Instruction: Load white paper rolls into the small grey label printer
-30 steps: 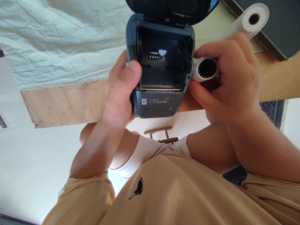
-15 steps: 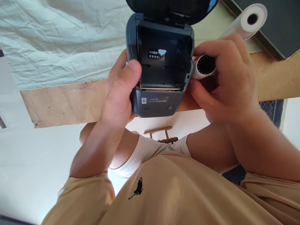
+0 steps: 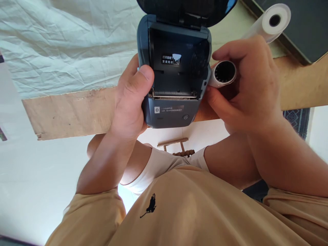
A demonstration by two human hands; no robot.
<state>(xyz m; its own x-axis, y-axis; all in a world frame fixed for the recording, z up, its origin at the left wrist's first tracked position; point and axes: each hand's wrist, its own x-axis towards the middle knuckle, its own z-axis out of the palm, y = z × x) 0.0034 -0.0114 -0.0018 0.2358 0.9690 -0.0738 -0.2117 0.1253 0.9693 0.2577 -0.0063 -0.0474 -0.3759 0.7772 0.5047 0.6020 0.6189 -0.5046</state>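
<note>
A single head-worn camera provides the view. It is positioned above the wearer's torso and faces steeply downward and forward; the shirt [image 3: 194, 208] therefore fills the lower frame, and the pale cloth [image 3: 66, 44] extends across the upper left. Working range is close: the left hand [image 3: 132, 97], right hand [image 3: 256, 82] and open device [image 3: 176, 77] appear large above centre. The lens faces the device's open compartment; the top border crops its raised lid [image 3: 176, 10].
</note>
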